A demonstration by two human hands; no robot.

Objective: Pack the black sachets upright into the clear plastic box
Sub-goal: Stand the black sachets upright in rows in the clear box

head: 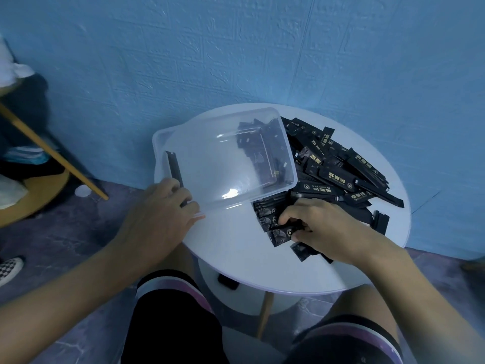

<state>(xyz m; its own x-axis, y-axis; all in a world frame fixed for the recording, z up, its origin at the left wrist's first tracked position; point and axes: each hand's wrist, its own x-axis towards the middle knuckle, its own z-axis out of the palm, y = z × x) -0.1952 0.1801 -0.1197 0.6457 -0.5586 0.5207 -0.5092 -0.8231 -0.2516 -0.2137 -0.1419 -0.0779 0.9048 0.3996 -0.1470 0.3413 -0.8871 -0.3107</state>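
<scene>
A clear plastic box (pixel 223 156) lies tilted on the left of the round white table (pixel 244 258), its opening toward me. One black sachet (pixel 173 166) stands upright against the box's left wall. My left hand (pixel 160 214) grips the box's near left corner, fingers curled over the rim beside that sachet. A big heap of black sachets (pixel 338 169) with gold print covers the right side of the table, partly behind the box. My right hand (pixel 322 227) pinches a few black sachets (pixel 278 229) at the heap's near edge.
A blue textured wall (pixel 236 61) rises right behind the table. A wooden stool with a yellow leg (pixel 49 151) stands at the left. A dark small object (pixel 227 281) lies on the table's lower shelf. My knees sit under the table's near edge.
</scene>
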